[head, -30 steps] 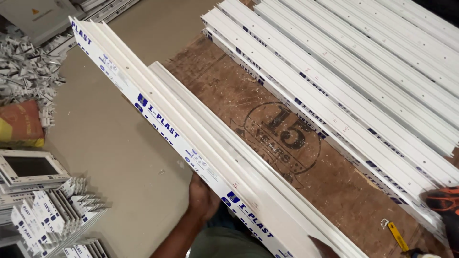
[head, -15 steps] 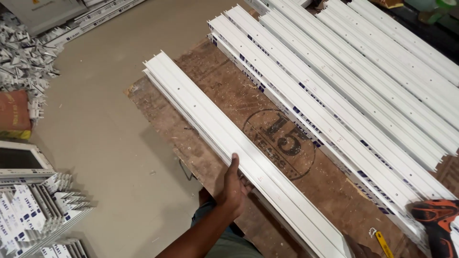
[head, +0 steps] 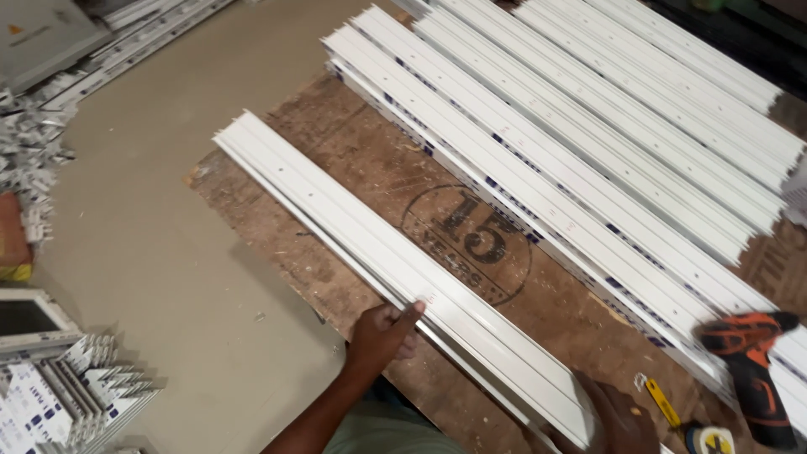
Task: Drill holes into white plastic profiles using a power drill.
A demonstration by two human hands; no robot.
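Note:
A long white plastic channel strip [head: 361, 231] lies diagonally on a brown wooden board [head: 370, 160], its far end overhanging the board's left edge. My left hand [head: 382, 332] grips the strip's near edge, thumb on top. My right hand [head: 618, 416] rests on the strip's near end at the bottom of the view. To the right, a row of several similar white strips [head: 588, 143] lies side by side on the board.
An orange and black cordless drill [head: 752, 370] lies at the right edge. A yellow tool and a tape measure [head: 714, 439] sit beside it. Piles of short white offcuts [head: 59, 395] and scrap [head: 34, 143] cover the grey floor on the left.
The strip was held tilted up over the floor; it has come down flat onto the board. My left hand has slid along its edge and my right hand has come onto its near end.

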